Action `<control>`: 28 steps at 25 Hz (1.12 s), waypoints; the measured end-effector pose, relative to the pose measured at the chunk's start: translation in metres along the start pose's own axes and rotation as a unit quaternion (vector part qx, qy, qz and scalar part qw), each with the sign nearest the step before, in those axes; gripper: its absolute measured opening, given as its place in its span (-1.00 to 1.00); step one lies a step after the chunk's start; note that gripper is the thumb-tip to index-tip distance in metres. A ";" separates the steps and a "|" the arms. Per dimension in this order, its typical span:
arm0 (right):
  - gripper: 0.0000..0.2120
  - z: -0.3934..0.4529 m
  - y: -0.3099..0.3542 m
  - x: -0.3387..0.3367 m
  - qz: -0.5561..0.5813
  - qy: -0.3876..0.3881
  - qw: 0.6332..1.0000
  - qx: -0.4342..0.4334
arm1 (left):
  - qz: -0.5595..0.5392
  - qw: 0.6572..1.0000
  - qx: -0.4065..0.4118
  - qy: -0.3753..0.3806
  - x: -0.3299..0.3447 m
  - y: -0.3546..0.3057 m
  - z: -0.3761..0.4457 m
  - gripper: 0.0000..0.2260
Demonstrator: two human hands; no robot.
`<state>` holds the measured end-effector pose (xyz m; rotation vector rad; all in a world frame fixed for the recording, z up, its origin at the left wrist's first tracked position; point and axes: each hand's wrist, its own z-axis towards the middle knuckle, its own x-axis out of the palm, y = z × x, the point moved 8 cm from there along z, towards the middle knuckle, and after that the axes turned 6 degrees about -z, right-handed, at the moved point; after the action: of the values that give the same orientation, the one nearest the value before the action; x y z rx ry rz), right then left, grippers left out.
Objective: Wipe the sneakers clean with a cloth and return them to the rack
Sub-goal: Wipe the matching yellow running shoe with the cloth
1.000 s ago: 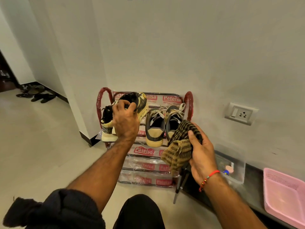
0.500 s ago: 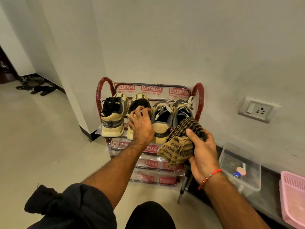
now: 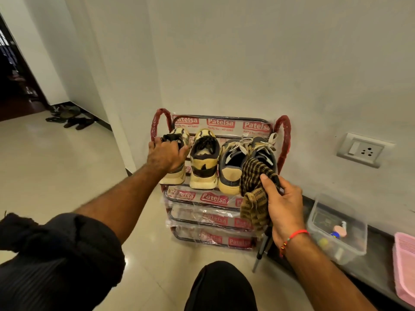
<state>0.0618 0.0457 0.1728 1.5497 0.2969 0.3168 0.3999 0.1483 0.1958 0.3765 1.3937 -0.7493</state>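
Since half a second ago, the left hand [image 3: 167,154] has shifted from the second sneaker to the leftmost sneaker [image 3: 174,173] on the top shelf of the rack [image 3: 219,124]; its fingers are curled over the shoe's collar and heel, gripping it where it sits at the shelf's left end. Just beside it stands the second sneaker [image 3: 204,162], cream and black, heel toward the camera, and next to that a pair of grey and tan sneakers [image 3: 233,167] with pale laces, the four in a row across the same shelf. The right hand [image 3: 284,205] holds the checked brown cloth [image 3: 254,194] bunched between thumb and fingers, in front of the rightmost shoe and hiding part of it; whether the cloth touches that shoe cannot be told. A red thread bracelet [image 3: 294,235] circles that wrist. Lower shelves of the rack are wrapped in clear plastic with red labels. On the dark ledge to the right sit a clear plastic box [image 3: 336,232] and a pink tray [image 3: 404,263]. A wall socket [image 3: 363,150] is mounted above them.
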 end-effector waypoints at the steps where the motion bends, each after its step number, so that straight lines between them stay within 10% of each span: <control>1: -0.75 -0.001 0.004 -0.001 -0.044 -0.008 0.999 -0.021 | 0.041 0.997 -0.010 0.065 0.008 0.004 0.007 -0.41; 6: -0.78 -0.004 0.007 0.000 -0.027 0.025 0.998 -0.052 | 0.053 0.980 -0.028 0.192 0.035 0.014 0.026 -0.38; 13: -0.74 -0.008 -0.009 0.001 0.242 0.054 0.958 0.142 | -0.168 0.983 -0.071 -0.007 -0.056 0.035 0.013 -0.51; 23: -0.69 -0.056 0.032 -0.080 0.318 0.069 0.938 0.119 | -0.446 0.887 -0.009 0.123 -0.183 -0.089 -0.120 -0.61; 28: -0.62 -0.080 0.033 -0.170 0.284 0.028 0.953 0.103 | -0.629 0.747 0.007 0.215 -0.140 -0.186 -0.203 -0.65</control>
<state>-0.1264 0.0542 0.2034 1.8182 -0.0857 0.8021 0.1247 0.1811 0.3316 -0.5394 2.0383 -1.8512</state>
